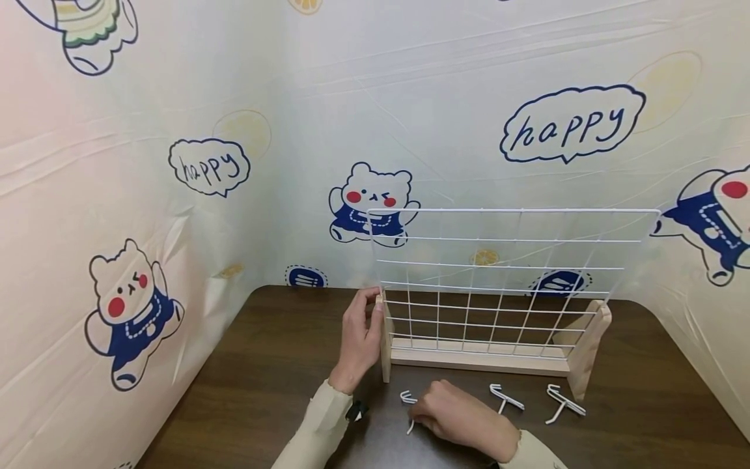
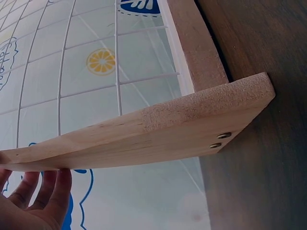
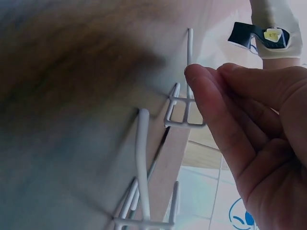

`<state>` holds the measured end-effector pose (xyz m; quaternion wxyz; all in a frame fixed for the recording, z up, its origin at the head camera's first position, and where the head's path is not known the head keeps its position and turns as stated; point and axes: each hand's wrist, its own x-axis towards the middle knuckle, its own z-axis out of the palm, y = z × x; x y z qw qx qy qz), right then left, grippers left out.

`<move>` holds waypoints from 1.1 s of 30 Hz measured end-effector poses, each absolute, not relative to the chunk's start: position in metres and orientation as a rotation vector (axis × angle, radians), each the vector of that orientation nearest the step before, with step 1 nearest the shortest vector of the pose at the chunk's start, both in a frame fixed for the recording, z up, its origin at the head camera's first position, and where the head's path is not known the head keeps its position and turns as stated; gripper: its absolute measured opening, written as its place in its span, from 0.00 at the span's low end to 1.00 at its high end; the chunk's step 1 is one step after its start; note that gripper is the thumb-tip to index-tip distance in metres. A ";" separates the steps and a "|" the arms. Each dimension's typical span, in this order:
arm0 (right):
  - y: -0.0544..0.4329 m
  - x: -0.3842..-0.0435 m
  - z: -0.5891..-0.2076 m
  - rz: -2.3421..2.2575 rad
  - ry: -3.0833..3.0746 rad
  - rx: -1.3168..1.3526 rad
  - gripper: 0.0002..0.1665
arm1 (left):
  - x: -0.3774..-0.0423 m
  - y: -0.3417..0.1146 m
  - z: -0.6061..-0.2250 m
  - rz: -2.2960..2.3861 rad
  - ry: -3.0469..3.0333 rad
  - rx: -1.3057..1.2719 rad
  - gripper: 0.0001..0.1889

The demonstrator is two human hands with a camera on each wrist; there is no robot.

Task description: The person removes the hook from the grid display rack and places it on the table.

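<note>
A white wire grid rack point(image 1: 498, 293) stands upright in a wooden base with two side panels. My left hand point(image 1: 360, 339) holds the upper part of its left wooden panel point(image 2: 158, 129); in the left wrist view its fingertips touch the outer face. My right hand point(image 1: 459, 413) is low over the table at the leftmost white wire hook point(image 1: 408, 396). In the right wrist view the thumb and index finger are bent close together, and the hook's stem point(image 3: 190, 45) passes behind the index fingertip. Whether they pinch it is not visible.
Two more white wire hooks lie to the right of my right hand, a middle one point(image 1: 506, 397) and a right one point(image 1: 564, 402), in front of the rack's base. The dark wooden table point(image 1: 234, 391) meets a printed curtain point(image 1: 263, 215) at the back and sides.
</note>
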<state>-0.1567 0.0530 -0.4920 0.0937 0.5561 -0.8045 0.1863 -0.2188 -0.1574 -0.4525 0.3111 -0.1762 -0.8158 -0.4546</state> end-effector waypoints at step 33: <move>0.103 -0.142 -0.481 0.621 -2.135 1.374 0.11 | -0.198 -0.182 -0.456 -1.028 -2.173 -0.468 0.21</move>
